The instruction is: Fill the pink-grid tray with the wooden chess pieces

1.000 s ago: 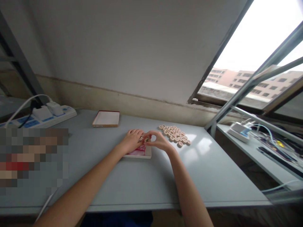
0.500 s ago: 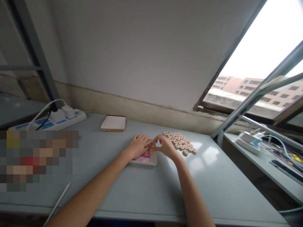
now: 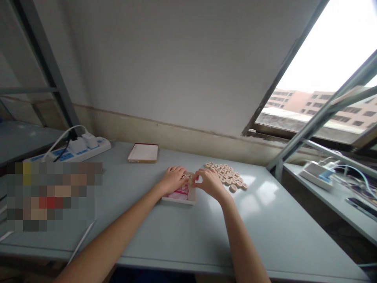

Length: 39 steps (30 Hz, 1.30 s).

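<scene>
A shallow white-rimmed box [image 3: 192,198] with a pink-printed inside lies on the desk in front of me. Wooden xiangqi pieces [image 3: 184,176] with dark characters sit in its far part, partly covered by my fingers. Across the box's far left side rests my left hand [image 3: 173,179], its fingers stretched out and the thumb by the pieces. My right hand [image 3: 208,181] is at the box's right side, thumb and forefinger closed in a ring on a xiangqi piece [image 3: 190,182], mostly hidden by the fingertips. More loose round xiangqi pieces [image 3: 228,175] form a cluster right of this hand.
An open box lid [image 3: 144,152] lies near the wall, left of centre. Farther left is a power strip [image 3: 101,145] with plugs and cables. Part of the desk's left side is pixelated. A metal bed frame [image 3: 278,165] borders the right, beside a window.
My right hand has opened slightly away from the left hand, still at the box's right side. The left thumb has shifted up toward the pieces, showing more pink print. The view has shifted slightly.
</scene>
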Motion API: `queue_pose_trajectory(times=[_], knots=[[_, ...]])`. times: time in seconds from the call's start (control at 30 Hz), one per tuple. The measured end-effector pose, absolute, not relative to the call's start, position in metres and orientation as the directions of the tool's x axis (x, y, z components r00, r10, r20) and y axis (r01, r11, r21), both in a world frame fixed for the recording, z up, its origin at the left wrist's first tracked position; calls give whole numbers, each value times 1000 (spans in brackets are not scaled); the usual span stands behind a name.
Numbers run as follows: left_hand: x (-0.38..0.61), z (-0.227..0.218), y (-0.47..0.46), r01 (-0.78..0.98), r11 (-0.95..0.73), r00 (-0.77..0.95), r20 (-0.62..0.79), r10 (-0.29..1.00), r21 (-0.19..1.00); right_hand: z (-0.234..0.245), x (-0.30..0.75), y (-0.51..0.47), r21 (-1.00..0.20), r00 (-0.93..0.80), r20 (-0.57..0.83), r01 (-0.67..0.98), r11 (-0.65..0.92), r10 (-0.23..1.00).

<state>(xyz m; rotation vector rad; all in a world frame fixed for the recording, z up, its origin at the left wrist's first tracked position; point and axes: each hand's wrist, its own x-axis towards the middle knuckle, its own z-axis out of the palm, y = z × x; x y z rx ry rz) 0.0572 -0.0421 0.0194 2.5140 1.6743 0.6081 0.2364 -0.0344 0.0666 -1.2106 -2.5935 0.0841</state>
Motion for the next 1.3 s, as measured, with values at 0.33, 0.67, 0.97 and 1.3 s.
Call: queue_pose_trajectory(times=[0.33,0.67,0.97,1.3], knots=[[59,48,1,822,-439,458,37,888,362,68,224,-48,-87,-678,134,719,690,723],[64,24,21,675,-324,386,57,921,663,51,214,-47,-34,-691,199,704,709,695],[60,14,23,606,-359,413,105,905,710,43,216,-40,-179,-690,191,675,716,698],[62,17,10,595,-339,306,185,934,728,55,230,-20,-146,-465,422,813,564,778]])
